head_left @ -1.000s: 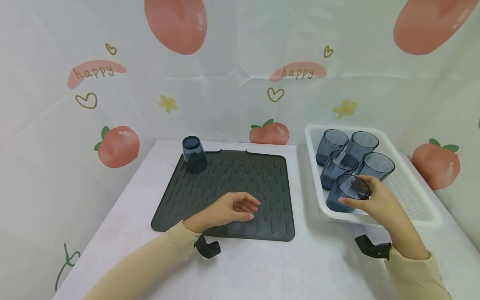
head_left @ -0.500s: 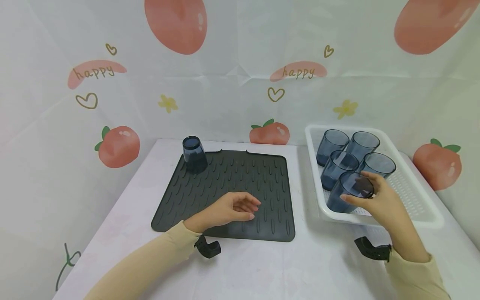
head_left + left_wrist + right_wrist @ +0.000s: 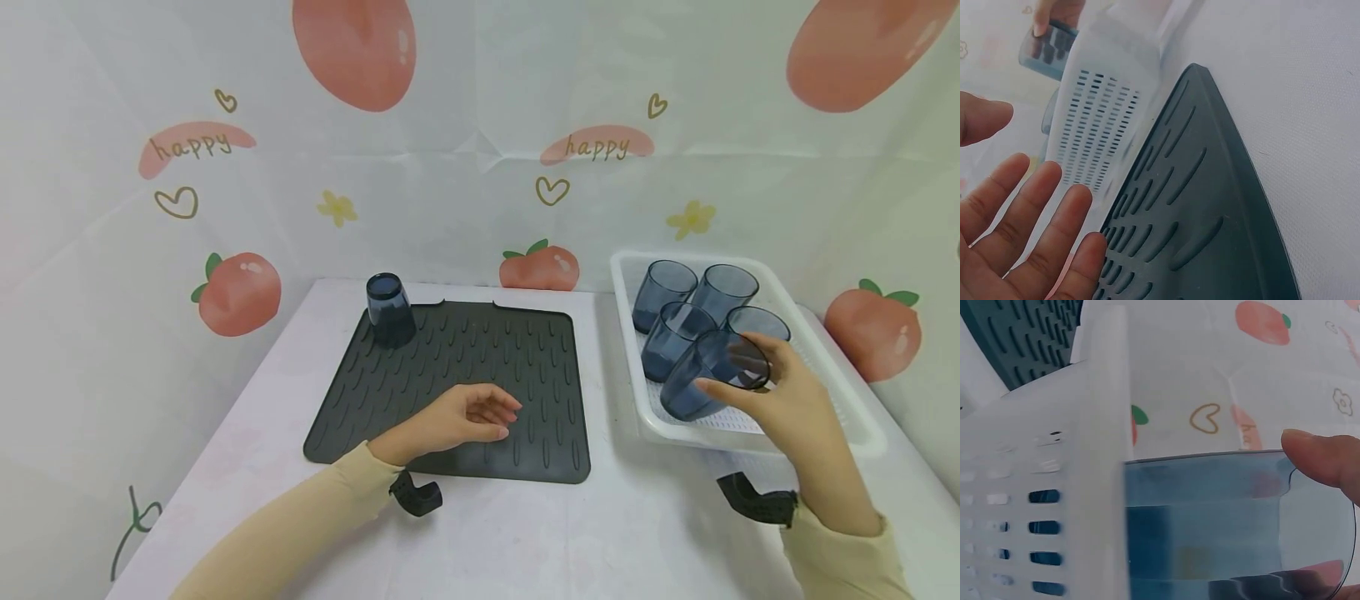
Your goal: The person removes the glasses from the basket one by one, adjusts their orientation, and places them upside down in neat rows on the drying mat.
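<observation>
Near its rim, my right hand (image 3: 797, 398) grips a blue-tinted glass (image 3: 693, 382) between thumb and fingers. The glass tilts, mouth toward the hand, at the near end of the white basket (image 3: 862, 425). In the right wrist view the thumb (image 3: 1319, 456) presses on the glass (image 3: 1210, 519), whose lower end is behind the basket wall. Several more blue glasses (image 3: 663, 292) stand mouth up in the basket. My left hand (image 3: 457, 421) hovers over the near part of the black drying mat (image 3: 480, 350), fingers loosely bent, holding nothing.
One glass (image 3: 390, 312) stands upside down on the mat's far left corner. A white cloth wall (image 3: 450, 208) with fruit prints rises behind the table (image 3: 510, 542). The basket's raised rim lies between the held glass and the mat.
My right hand has raised the near glass a little, moved it to the right and tilted it more. The left hand has stayed in place.
</observation>
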### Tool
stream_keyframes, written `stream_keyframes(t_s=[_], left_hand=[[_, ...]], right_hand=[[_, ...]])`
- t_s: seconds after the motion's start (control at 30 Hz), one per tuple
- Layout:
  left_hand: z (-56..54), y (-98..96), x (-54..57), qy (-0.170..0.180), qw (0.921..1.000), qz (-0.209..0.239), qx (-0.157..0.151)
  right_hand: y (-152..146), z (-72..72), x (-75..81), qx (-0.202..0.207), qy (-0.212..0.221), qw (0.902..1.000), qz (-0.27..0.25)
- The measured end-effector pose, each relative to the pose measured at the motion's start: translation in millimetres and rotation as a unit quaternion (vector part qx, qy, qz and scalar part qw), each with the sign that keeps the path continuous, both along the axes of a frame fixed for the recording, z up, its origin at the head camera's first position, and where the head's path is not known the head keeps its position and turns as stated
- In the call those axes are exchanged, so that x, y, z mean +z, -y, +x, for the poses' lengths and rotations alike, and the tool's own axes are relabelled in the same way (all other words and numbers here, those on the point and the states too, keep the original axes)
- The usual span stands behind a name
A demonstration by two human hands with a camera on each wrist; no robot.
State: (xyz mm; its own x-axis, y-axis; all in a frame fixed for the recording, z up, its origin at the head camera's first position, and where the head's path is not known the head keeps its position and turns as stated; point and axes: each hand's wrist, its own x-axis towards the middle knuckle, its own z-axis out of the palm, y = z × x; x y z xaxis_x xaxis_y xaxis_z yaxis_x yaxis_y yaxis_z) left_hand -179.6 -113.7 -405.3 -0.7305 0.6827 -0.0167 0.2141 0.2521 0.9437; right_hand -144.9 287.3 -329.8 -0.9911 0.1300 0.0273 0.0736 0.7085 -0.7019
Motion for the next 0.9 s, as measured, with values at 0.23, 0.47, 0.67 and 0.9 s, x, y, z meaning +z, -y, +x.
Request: stream_keyframes(t_s=[0.23,0.47,0.67,0.9], left_hand=[[-0.6,-0.3,-0.1,0.004,1.0000,0.005,-0.001],[1.1,-0.5,2.8,0.005,0.9999,0.009,-0.004],[1.9,-0.4,3.4,0.000,0.9999,0.013,-0.007],[1.3,-0.5,0.3,0.007,0.9999,0.009,-0.004]], right_hand=[[-1.9,8.1,9.5,-0.029,-0.027,0.9991,-0.016],[1.1,18.1,18.3,-0.035,-0.108,0.9893,-0.092],[11.3,22.0,21.1,-0.025,-0.177,0.9537,-0.242],[27.6,24.2,23.5,0.004,-0.263,0.8622,-0.433]])
